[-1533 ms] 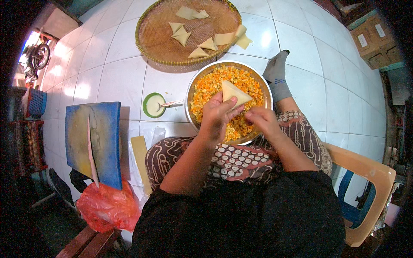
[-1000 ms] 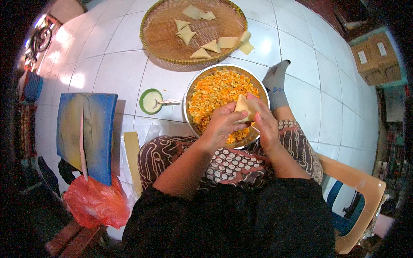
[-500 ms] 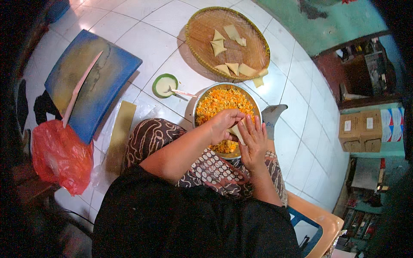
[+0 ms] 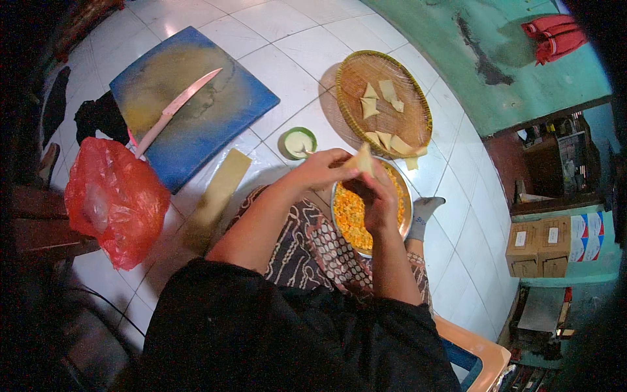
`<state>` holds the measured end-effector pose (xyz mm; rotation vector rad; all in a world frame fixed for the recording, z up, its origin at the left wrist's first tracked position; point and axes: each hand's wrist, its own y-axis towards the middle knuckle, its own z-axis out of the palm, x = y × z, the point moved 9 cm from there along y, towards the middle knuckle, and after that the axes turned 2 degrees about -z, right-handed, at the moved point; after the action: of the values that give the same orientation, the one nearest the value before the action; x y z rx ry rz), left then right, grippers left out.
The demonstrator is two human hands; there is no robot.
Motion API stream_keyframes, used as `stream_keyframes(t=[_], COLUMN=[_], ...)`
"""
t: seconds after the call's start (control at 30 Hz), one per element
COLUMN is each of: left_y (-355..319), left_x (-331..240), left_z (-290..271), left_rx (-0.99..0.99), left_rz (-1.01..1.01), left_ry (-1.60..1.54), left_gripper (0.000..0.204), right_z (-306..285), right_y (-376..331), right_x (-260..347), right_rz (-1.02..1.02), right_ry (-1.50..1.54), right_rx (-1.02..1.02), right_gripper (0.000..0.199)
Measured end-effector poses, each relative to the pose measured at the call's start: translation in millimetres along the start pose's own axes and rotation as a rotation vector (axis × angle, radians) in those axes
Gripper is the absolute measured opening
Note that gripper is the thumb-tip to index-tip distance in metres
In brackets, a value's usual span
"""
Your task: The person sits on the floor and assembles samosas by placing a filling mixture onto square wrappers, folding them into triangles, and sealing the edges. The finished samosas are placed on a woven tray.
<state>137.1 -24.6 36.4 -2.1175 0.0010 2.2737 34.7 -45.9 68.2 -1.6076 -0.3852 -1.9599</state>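
Both hands (image 4: 353, 179) pinched shut on folded pastry (image 4: 363, 159) w/ brown boxes (image 4: 539, 248), white labels, far right.

Cardboard boxes (image 4: 539, 250): two brown cartons side by side at right edge, near the wall, each bearing a small white label (image 4: 553, 235).
Printed cartons (image 4: 586, 236): white, blue and red, just right of the brown ones.
Plastic bag (image 4: 114, 199): red, crumpled, on floor at left, beside blue board.
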Motion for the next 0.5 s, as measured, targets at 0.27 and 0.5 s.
stream_keyframes(t=[0.27, 0.5], left_y=[-19, -10], left_x=[59, 106], left_z=[-83, -123], left_rx=[-0.250, -0.365], left_rz=[-0.278, -0.293], left_ry=[-0.468, -0.460], left_gripper=[0.039, 0.033], right_z=[45, 35], right_y=[59, 95], right_x=[-68, -95], right_rz=[0.068, -0.395], right_ry=[-0.111, -1.795], right_rx=[0.100, 0.151], right_gripper=[0.058, 0.029])
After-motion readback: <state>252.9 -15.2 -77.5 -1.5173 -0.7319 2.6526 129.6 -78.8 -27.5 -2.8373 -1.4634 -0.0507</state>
